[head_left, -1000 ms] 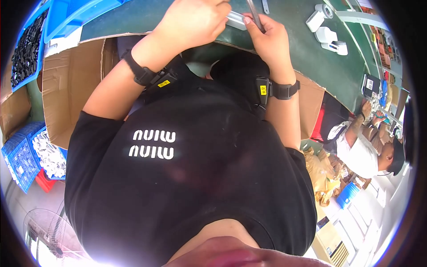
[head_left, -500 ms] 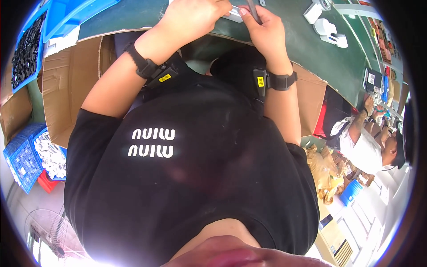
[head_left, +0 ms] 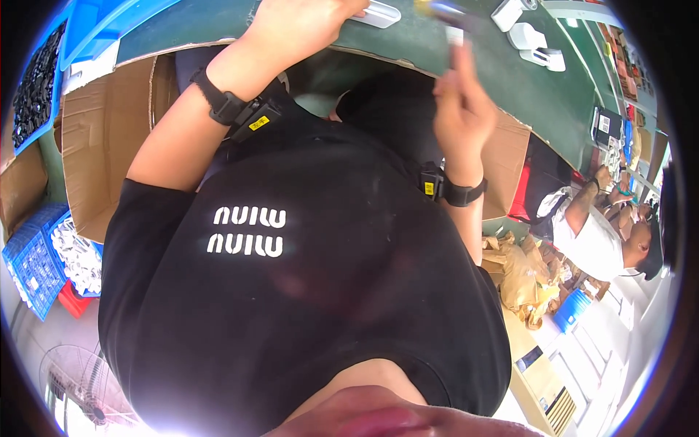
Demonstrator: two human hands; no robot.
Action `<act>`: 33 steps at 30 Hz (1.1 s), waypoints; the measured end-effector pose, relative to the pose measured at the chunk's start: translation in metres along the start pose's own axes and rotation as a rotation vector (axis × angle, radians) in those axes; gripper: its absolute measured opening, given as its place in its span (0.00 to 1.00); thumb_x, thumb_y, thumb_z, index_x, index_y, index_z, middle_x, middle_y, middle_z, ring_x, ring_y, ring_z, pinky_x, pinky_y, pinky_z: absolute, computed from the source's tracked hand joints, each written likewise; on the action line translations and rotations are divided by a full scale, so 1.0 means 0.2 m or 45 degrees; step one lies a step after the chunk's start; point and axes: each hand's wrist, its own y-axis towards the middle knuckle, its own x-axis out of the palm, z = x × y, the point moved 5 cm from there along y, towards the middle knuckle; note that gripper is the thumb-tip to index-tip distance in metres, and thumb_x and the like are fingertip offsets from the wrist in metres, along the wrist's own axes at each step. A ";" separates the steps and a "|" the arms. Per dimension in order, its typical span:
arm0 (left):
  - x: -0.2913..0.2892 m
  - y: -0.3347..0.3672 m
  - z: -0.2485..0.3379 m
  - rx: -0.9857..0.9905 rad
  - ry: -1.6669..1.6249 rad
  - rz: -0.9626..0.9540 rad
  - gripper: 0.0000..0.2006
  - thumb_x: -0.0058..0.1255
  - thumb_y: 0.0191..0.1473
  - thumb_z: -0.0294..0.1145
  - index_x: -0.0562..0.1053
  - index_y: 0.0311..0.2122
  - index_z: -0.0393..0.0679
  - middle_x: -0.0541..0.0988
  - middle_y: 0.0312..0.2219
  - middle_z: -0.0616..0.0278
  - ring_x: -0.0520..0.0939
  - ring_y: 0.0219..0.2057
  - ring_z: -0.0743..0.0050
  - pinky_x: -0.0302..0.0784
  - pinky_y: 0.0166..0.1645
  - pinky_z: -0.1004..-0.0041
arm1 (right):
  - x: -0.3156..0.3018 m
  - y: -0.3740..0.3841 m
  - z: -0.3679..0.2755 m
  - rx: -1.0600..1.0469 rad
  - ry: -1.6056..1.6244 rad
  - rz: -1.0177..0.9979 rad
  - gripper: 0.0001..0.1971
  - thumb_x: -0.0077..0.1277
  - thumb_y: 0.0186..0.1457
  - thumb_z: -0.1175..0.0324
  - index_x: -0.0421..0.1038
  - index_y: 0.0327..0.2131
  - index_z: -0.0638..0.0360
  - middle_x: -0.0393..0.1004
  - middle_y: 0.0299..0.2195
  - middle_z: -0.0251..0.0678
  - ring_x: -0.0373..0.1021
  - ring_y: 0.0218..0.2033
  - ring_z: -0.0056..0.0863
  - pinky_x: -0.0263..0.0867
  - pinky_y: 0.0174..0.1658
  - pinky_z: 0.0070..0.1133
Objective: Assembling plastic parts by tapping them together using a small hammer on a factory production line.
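Gripped in left hand (head_left: pixel 306 29) by the left end: white elongated part (head_left: pixel 378 14). Fingertips partly cut off by upper rim, so cannot tell exact hold. Lies at green tabletop (head_left: pixel 539 109), near front edge, just right of left fingertips. Stretches lengthwise left to right, dipping slightly toward body at right end. Closed in right hand (head_left: pixel 467 109): tool (head_left: pixel 457 16), blurred, kind unclear. Near right end of part, apart from it in view. Clearly nearer to part: left hand; right hand off to right, closer to body.

Right hand (head_left: pixel 464 109) moved off pale piece (head_left: pixel 380 14); held tool (head_left: pixel 456 17) blurred.
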 end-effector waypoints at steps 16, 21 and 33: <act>0.00 -0.01 0.00 -0.035 0.004 0.027 0.02 0.56 0.51 0.25 0.77 0.31 0.44 0.79 0.32 0.61 0.82 0.37 0.56 0.80 0.38 0.62 | 0.02 0.06 -0.07 0.290 0.263 -0.073 0.22 0.53 0.70 0.74 0.73 0.66 0.53 0.72 0.23 0.23 0.64 0.25 0.11 0.64 0.31 0.13; -0.01 0.04 0.04 -0.127 0.067 -0.080 0.05 0.57 0.53 0.27 0.76 0.36 0.42 0.80 0.34 0.56 0.82 0.38 0.51 0.79 0.41 0.58 | 0.03 0.02 -0.06 0.270 0.544 0.012 0.22 0.51 0.72 0.72 0.71 0.67 0.52 0.75 0.26 0.23 0.65 0.26 0.09 0.64 0.30 0.12; 0.02 0.07 0.14 0.335 -0.233 -0.369 0.14 0.54 0.51 0.26 0.82 0.44 0.42 0.81 0.44 0.56 0.79 0.51 0.59 0.73 0.56 0.61 | -0.01 -0.09 0.04 0.515 0.618 0.027 0.22 0.51 0.72 0.73 0.70 0.67 0.54 0.75 0.26 0.24 0.62 0.23 0.07 0.61 0.28 0.11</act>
